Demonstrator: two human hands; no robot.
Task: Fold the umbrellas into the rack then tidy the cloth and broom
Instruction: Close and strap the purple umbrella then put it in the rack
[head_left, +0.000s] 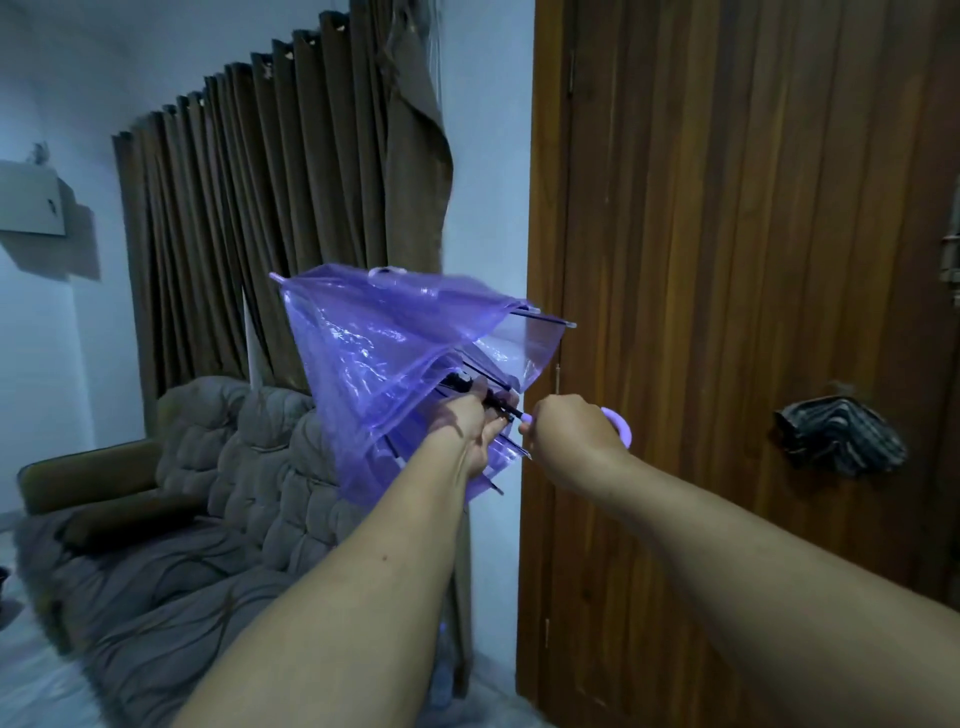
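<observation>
At nine o'clock we see a grey tufted sofa (218, 499) under brown curtains (280, 218). At centre, our left hand (467, 423) closes its fingers around the black shaft of the purple umbrella (384, 358), whose half-collapsed transparent canopy fans toward eleven o'clock. Just beside it, our right hand (569, 441) is fisted around the lilac hooked handle (621, 423). At three o'clock a striped cloth (839, 439) hangs on the wooden door (727, 260).

Umbrella (395, 353) shaft mostly behind both hands (470, 421); canopy tip motion-blurred.
</observation>
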